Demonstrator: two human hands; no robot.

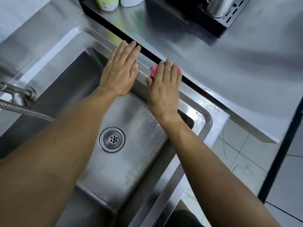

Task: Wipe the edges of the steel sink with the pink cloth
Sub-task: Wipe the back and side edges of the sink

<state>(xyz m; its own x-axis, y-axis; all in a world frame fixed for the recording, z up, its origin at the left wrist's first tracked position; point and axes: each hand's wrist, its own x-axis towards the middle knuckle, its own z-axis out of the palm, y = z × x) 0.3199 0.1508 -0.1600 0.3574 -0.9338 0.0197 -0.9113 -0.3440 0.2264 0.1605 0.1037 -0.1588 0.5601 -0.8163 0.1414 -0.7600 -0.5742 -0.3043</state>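
Observation:
The steel sink (199, 112) fills the middle of the view, its drain (112, 139) in the basin floor. My right hand (164, 89) lies flat with straight fingers on the pink cloth (153, 71), pressing it onto the sink's far right rim; only small pink bits show around the fingers. My left hand (122, 69) rests flat on the same rim just to the left, fingers straight, holding nothing. Both forearms reach across the basin.
A steel counter (229, 66) with a dark edge runs beside the rim. On it stand two bottles (108, 3) and a black rack holding a steel kettle (218, 7). The faucet and its metal hose (24, 110) sit at left. Tiled floor (246, 158) shows at right.

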